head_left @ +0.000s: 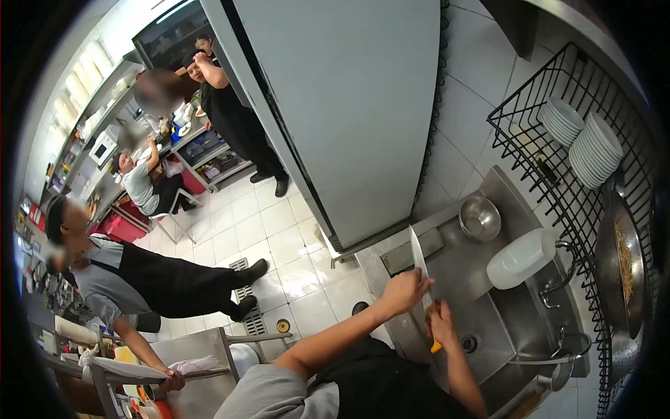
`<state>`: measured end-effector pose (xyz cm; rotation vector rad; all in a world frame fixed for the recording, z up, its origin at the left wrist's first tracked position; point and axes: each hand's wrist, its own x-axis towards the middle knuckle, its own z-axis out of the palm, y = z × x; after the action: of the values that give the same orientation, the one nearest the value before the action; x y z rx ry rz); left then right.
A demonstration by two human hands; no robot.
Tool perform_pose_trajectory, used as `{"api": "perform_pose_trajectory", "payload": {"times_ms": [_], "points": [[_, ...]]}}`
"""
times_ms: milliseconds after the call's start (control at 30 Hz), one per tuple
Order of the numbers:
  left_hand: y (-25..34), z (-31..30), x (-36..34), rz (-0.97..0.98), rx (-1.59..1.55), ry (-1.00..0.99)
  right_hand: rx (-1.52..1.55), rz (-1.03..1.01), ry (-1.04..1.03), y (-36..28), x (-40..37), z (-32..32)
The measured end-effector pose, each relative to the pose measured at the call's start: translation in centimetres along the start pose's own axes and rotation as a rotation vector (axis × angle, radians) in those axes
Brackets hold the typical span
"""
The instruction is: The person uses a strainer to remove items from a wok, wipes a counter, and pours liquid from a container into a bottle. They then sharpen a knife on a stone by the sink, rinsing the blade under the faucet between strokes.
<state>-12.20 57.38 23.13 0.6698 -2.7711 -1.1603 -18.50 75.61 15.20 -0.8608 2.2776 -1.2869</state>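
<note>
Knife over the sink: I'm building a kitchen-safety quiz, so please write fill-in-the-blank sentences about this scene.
The right hand grips the long steel knife by its yellow ___.
The left hand rests on the knife's flat ___.
The stacked round plates in the black wire rack are ___.
Missing words: handle; blade; white.

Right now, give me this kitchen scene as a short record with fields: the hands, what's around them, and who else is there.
Left hand: on the blade of the knife; grip unclear
Right hand: closed around the knife's orange handle
Under the hands: steel sink
Beside the sink: metal bowl, white jug
Wire rack: stacked white plates, wok
Others: co-worker in a black apron leaning forward; seated person; standing person
</note>
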Motion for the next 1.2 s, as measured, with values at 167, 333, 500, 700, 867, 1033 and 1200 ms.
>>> {"api": "perform_pose_trajectory", "payload": {"times_ms": [167, 333, 500, 700, 867, 1033, 1200], "points": [[-2.7, 2.7, 0.1, 0.292, 0.418, 0.001, 0.265, 0.602, -0.402, 0.1, -2.9, -2.5], [-3.6, 5.6, 0.6, 0.17, 0.543, -0.169, 0.304, 0.629, -0.465, 2.7, -2.8, -1.5], [-4.6, 6.3, 0.5, 0.095, 0.559, -0.133, 0.241, 0.602, -0.46, 3.3, -1.8, -0.4], [-10.6, 10.1, 6.8, 0.168, 0.626, 0.139, 0.113, 0.503, -0.393, 1.3, 3.2, 0.3], [-13.3, 8.0, 16.2, 0.442, 0.682, 0.266, -0.176, -0.014, -0.037, 9.3, 11.9, 4.2], [-10.7, 6.5, 12.1, 0.443, 0.542, 0.139, 0.054, 0.384, -0.234, 2.7, 7.0, 1.8], [-6.3, 8.8, -1.0, 0.177, 0.485, 0.027, 0.155, 0.571, -0.447, 1.0, -2.2, -1.7]]}}
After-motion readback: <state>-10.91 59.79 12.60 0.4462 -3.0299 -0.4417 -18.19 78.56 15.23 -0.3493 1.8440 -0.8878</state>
